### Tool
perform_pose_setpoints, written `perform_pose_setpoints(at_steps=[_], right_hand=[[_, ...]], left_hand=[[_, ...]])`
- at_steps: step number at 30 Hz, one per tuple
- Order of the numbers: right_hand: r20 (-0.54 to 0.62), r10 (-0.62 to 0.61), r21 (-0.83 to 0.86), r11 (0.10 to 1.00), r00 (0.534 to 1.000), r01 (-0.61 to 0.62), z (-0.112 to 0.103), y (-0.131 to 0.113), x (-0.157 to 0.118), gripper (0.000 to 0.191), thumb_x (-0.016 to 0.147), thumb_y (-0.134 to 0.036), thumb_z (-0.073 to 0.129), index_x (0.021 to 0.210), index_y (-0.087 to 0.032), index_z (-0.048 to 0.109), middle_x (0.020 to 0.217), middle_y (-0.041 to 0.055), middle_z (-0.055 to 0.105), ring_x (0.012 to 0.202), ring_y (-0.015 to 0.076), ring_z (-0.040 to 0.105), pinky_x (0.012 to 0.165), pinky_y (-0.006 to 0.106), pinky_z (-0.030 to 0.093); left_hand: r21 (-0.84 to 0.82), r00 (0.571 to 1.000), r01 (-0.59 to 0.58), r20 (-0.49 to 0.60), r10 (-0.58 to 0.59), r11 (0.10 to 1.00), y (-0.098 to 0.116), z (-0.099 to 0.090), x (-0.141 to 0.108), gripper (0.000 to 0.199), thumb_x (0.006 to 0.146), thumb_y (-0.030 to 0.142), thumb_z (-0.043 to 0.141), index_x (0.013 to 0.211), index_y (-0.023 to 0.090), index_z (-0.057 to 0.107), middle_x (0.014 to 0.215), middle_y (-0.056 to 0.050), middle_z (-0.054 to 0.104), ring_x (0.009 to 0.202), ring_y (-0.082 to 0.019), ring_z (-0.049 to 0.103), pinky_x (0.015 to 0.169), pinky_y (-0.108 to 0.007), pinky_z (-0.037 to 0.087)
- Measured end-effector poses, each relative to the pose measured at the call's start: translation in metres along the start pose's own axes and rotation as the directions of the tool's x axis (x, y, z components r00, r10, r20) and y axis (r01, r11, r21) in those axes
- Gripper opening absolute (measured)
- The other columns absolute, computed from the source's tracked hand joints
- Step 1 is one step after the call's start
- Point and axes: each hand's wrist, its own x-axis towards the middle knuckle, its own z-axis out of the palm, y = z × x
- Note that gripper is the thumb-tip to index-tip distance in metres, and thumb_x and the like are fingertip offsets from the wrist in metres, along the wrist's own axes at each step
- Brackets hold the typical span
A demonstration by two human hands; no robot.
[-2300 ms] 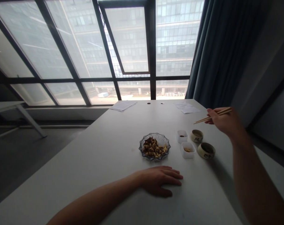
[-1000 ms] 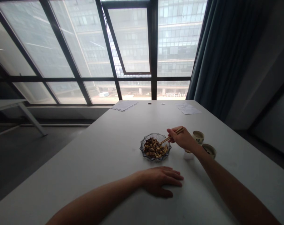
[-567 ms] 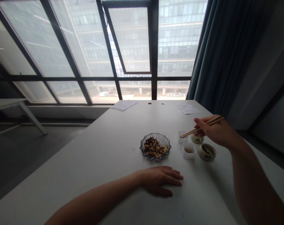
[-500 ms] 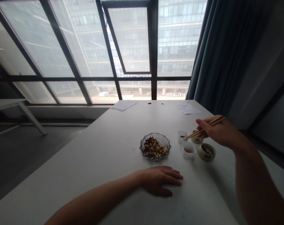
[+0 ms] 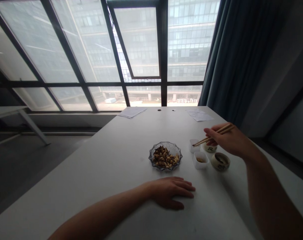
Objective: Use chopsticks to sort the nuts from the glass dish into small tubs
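Moved away from the nuts since earlier: left hand (image 5: pixel 171 193) open, flat on the white table (image 5: pixel 91 186); scalloped glass dish (image 5: pixel 175 148) of mixed nuts (image 5: pixel 165 156) ahead; right hand (image 5: pixel 225 140) gripping slim wooden chopsticks (image 5: pixel 211 135), tips over a small white square tub (image 5: pixel 194 145). Step in hand appears to be a transfer; next move calls for lowering the tips.

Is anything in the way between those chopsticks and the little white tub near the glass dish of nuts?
Nothing visible blocks them. The tips of the wooden chopsticks in the right hand reach right over the small white tub. The ceramic cup sits under the hand, beside the tub, not between them.
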Motion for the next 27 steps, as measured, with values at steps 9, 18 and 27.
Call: perform_pose_setpoints(at_steps=[9,18,27], right_hand=[[0.175,-0.207,0.169,0.969,0.963,0.178,0.058,-0.008,0.011,0.042,0.094,-0.056,0.069,0.079,-0.017,0.075,0.075,0.0096,0.08,0.073,0.0259,0.079,0.064,0.031,0.062],[0.32,-0.302,0.095,0.953,0.898,0.286,0.104,0.003,0.015,0.037,0.095,-0.049,0.069,0.079,-0.016,0.078,0.073,0.0068,0.079,0.067,0.022,0.074,0.062,0.029,0.053],[0.273,-0.298,0.08,0.955,0.915,0.287,0.116,0.008,0.017,0.049,0.099,-0.053,0.062,0.064,-0.017,0.066,0.067,0.0071,0.076,0.064,0.022,0.073,0.056,0.027,0.049]], left_hand=[[0.023,1.0,-0.017,-0.006,0.017,1.0,0.001,0.0,0.003,0.059,0.096,0.041,0.067,0.151,0.022,0.056,0.159,-0.012,0.052,0.151,-0.027,0.047,0.13,-0.04,0.028],[0.015,1.0,-0.021,-0.004,0.021,1.0,-0.001,0.001,0.0,0.06,0.096,0.041,0.067,0.151,0.022,0.055,0.16,-0.013,0.051,0.151,-0.03,0.047,0.129,-0.044,0.029],[0.001,1.0,-0.006,0.005,0.006,1.0,0.0,-0.001,0.0,0.06,0.095,0.04,0.066,0.151,0.021,0.055,0.16,-0.012,0.051,0.151,-0.029,0.046,0.129,-0.044,0.029]])
